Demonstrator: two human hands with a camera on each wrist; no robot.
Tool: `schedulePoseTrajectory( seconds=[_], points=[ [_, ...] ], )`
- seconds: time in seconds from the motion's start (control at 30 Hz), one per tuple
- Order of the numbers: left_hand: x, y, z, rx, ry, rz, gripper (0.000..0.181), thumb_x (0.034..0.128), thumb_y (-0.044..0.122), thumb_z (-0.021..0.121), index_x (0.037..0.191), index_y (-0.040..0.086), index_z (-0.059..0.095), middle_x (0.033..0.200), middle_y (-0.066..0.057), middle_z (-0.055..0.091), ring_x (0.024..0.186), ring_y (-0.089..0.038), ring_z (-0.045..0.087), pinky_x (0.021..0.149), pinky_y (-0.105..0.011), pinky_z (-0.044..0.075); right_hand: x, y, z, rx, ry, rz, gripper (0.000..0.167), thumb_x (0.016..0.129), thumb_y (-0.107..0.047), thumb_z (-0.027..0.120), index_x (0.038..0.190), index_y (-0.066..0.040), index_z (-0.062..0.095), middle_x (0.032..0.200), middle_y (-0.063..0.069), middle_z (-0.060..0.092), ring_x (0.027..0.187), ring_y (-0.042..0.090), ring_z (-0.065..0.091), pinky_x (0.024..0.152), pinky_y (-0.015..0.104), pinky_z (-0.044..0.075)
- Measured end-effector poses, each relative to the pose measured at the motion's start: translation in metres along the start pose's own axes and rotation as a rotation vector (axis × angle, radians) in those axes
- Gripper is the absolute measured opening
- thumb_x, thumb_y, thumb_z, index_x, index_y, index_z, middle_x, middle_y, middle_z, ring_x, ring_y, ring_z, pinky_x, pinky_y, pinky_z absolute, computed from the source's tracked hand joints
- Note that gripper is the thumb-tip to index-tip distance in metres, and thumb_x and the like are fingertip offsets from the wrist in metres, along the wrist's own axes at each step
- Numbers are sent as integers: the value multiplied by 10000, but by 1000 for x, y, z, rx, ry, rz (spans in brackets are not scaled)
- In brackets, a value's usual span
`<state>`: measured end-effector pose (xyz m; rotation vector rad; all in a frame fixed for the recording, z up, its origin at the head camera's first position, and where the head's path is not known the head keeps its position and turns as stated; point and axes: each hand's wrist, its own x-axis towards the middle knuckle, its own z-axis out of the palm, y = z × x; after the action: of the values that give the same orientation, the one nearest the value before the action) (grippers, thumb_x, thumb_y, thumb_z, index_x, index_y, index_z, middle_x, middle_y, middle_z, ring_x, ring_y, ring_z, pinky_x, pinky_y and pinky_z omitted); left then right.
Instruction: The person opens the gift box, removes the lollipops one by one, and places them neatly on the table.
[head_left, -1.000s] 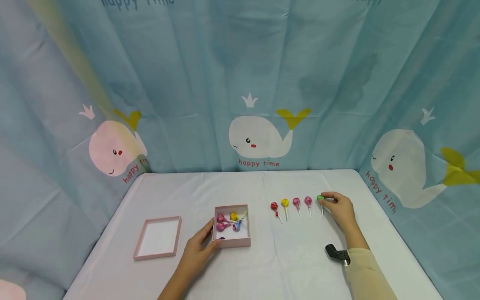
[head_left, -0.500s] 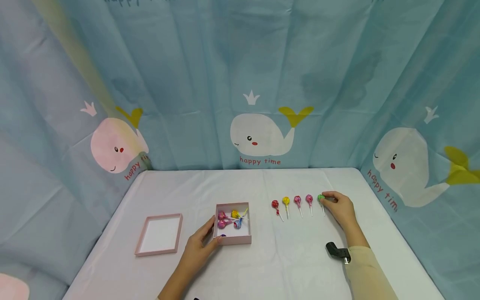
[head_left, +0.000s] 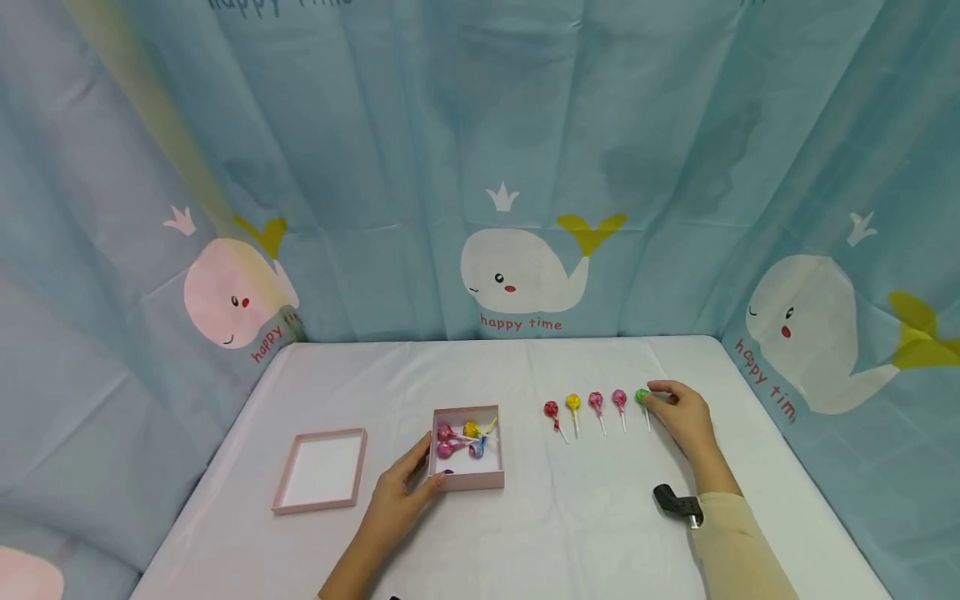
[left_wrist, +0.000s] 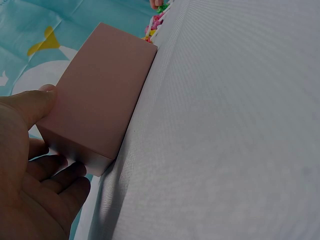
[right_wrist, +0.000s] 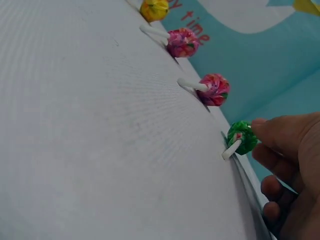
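My left hand (head_left: 399,493) holds the left side of a pink open box (head_left: 467,482), thumb at the near wall. Inside lie two pink lollipops, a yellow lollipop (head_left: 471,428) and a blue lollipop (head_left: 476,450), with a dark bit of another at the near wall. In the left wrist view the box (left_wrist: 100,90) shows only its outer walls. My right hand (head_left: 684,418) pinches the edge of a green lollipop (right_wrist: 241,136) between thumb and index finger. This lollipop lies at the right end of a row, its white stick pointing toward me.
The row continues leftward with pink lollipops (head_left: 618,398), a yellow lollipop (head_left: 573,402) and a red lollipop (head_left: 551,408). At the left, a pink box lid (head_left: 356,467) lies with its inside up on the white table. Blue whale-print curtains enclose the back and sides.
My right fingers have shifted slightly right, to the edge of the green lollipop, which stays in place. The left hand and box keep their place; the head view has tilted a little.
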<state>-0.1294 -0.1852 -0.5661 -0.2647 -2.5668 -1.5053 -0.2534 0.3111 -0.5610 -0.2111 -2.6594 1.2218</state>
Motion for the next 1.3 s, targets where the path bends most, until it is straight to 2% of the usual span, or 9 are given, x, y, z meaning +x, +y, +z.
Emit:
schedulePoseTrajectory(
  seconds=[0.1, 0.2, 0.37, 0.57, 0.73, 0.83, 1.07, 1.13, 1.3],
  points=[
    [0, 0, 0, 9, -4, 11, 737, 913, 358, 779, 1555, 181, 462, 1573, -35, 475, 1430, -283, 473, 1165, -279, 376, -1, -5, -4, 13, 15, 4, 385, 968, -333, 731, 1265, -88, 706, 1089, 142, 644, 922, 210, 498, 682, 263, 446],
    [0, -1, 0, 3, -7, 7, 729, 918, 361, 773, 1556, 194, 461, 1575, -26, 473, 1442, -277, 459, 1173, -256, 355, -2, -13, -11, 19, 35, -27, 373, 974, -325, 726, 1261, -88, 705, 1129, 157, 653, 953, 210, 502, 691, 268, 439],
    [-1, -1, 1, -18, 5, 5, 731, 909, 370, 778, 1552, 224, 464, 1569, -7, 481, 1421, -255, 489, 1169, -300, 381, -5, -37, -18, 6, 58, -153, 348, 982, -301, 719, 1249, -79, 708, 1192, 170, 681, 1016, 241, 542, 781, 306, 439],
    [-2, -1, 1, -12, 12, 21, 734, 909, 365, 781, 1553, 210, 463, 1569, -24, 482, 1418, -265, 492, 1157, -348, 403, -15, -78, -15, 19, -3, -327, 299, 970, -235, 736, 1234, -98, 716, 1210, 133, 684, 1043, 263, 564, 867, 385, 475],
    [-1, -1, 0, -8, 8, 28, 742, 907, 376, 781, 1553, 192, 464, 1571, -27, 478, 1424, -270, 482, 1157, -344, 398, -26, -111, -3, 30, -43, -458, 262, 917, -161, 791, 1174, -136, 743, 1194, 44, 715, 1065, 204, 562, 901, 451, 498],
    [-1, -2, -1, 6, 9, 26, 741, 909, 377, 780, 1553, 191, 465, 1571, -20, 476, 1431, -262, 471, 1164, -351, 385, -31, -130, 7, 29, -67, -544, 262, 889, -130, 816, 1143, -156, 759, 1186, 0, 727, 1102, 186, 567, 913, 451, 516],
    [1, 2, -3, 25, 15, 16, 751, 899, 396, 787, 1551, 197, 470, 1566, -22, 482, 1435, -268, 466, 1167, -418, 384, -41, -170, 33, 14, -148, -807, 269, 857, -90, 833, 1103, -175, 769, 1139, -30, 739, 1107, 205, 597, 939, 444, 518],
    [0, 2, -3, 20, 10, 11, 759, 896, 400, 788, 1552, 194, 467, 1569, -27, 478, 1438, -273, 461, 1168, -423, 383, -45, -179, 41, 3, -177, -851, 258, 860, -98, 832, 1092, -190, 769, 1125, -58, 742, 1096, 184, 601, 940, 433, 517],
    [-2, 1, 0, -6, 4, 1, 761, 898, 388, 788, 1553, 175, 464, 1576, -33, 471, 1445, -272, 452, 1171, -404, 383, -53, -196, 60, -41, -244, -895, 242, 871, -150, 835, 1096, -213, 771, 1115, -106, 737, 1088, 140, 589, 955, 423, 496]
  ],
)
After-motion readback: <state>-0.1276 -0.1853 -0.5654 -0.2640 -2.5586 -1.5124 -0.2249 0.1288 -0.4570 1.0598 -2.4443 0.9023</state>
